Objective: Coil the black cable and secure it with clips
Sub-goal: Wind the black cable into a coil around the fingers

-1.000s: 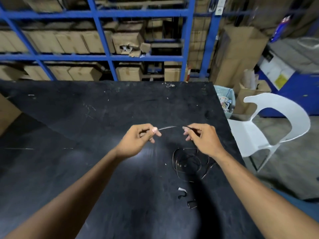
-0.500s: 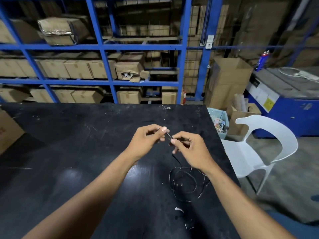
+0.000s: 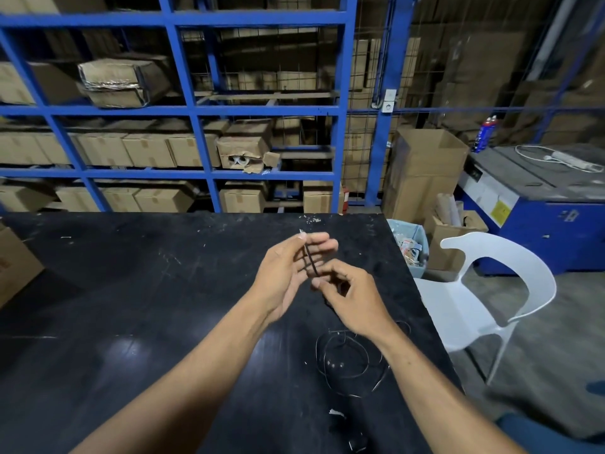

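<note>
Hands (image 3: 288,273) raised, black cable (image 3: 310,262) end pinched, table (image 3: 131,290) below.

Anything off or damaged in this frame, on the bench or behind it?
One thing: a torn cardboard box on the blue rack has split open at the front, with white rolls showing and a flap hanging loose. On the black table, the black cable lies in a loose, untidy heap, expected mid-coiling. Nothing spilled.
</note>
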The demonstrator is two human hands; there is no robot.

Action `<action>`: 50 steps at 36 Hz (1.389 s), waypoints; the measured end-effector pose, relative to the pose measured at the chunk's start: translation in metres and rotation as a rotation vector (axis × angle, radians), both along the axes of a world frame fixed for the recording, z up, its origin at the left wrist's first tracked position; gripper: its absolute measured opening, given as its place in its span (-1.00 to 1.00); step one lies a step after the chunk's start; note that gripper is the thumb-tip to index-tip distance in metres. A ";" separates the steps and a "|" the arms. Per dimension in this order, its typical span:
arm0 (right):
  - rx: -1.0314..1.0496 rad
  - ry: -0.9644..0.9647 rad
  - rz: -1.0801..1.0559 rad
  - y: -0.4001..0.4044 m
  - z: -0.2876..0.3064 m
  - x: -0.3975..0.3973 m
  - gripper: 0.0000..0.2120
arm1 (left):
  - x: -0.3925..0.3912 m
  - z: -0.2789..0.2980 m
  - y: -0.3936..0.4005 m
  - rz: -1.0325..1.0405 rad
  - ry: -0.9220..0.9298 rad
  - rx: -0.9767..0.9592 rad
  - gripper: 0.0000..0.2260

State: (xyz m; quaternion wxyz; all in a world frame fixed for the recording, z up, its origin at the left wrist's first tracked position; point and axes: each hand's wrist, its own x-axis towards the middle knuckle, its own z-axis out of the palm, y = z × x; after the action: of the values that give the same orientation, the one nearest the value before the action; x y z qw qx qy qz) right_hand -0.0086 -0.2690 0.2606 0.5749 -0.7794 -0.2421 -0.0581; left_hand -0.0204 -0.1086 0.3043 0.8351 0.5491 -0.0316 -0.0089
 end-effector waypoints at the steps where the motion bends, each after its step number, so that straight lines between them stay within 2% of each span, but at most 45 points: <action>1: -0.003 0.012 0.009 0.000 0.000 0.000 -0.87 | 0.002 0.003 0.002 0.003 0.013 -0.067 -0.65; 5: 0.073 0.148 0.070 -0.008 -0.002 0.006 -0.96 | 0.013 0.021 0.021 -0.018 -0.011 -0.239 -0.65; 9: 0.248 0.355 0.203 -0.019 -0.006 0.010 -0.85 | 0.016 0.038 0.038 -0.127 -0.083 -0.414 -0.69; 11: 0.225 0.388 0.227 -0.025 -0.009 0.012 -0.79 | 0.016 0.045 0.044 -0.174 -0.118 -0.463 -0.70; 15: 0.222 0.425 0.260 -0.035 -0.014 0.019 -0.79 | 0.015 0.057 0.050 -0.237 -0.177 -0.478 -0.71; 20: 0.100 0.445 0.252 -0.044 -0.018 0.028 -0.76 | 0.013 0.070 0.053 -0.292 -0.181 -0.486 -0.72; 24: -0.069 0.383 0.096 -0.052 -0.020 0.042 -0.75 | 0.010 0.074 0.055 -0.502 -0.121 -0.349 -0.68; 27: -0.067 0.301 0.007 -0.056 -0.004 0.055 -0.77 | 0.005 0.061 0.047 -0.690 0.007 -0.225 -0.66; 30: -0.118 0.190 -0.004 -0.056 0.028 0.068 -0.85 | 0.000 0.039 0.035 -0.759 0.162 -0.059 -0.65; 34: -0.302 0.020 0.021 -0.046 0.069 0.078 -0.83 | -0.003 0.018 0.022 -0.698 0.276 0.179 -0.64; 37: -0.454 -0.083 0.016 -0.035 0.091 0.077 -0.85 | -0.001 0.008 0.016 -0.594 0.311 0.278 -0.64; 43: -0.535 -0.181 -0.051 -0.021 0.104 0.059 -0.87 | 0.008 0.000 0.008 -0.354 0.343 0.214 -0.68; 50: -0.437 -0.167 -0.286 -0.024 0.090 0.055 -0.86 | 0.017 -0.006 0.007 -0.361 0.281 0.194 -0.67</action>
State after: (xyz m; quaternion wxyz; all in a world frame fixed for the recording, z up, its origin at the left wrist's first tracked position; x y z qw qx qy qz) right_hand 0.0463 -0.2929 0.3504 0.3569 -0.9038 -0.1830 -0.1490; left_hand -0.0037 -0.1020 0.2978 0.7597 0.6054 -0.0116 -0.2372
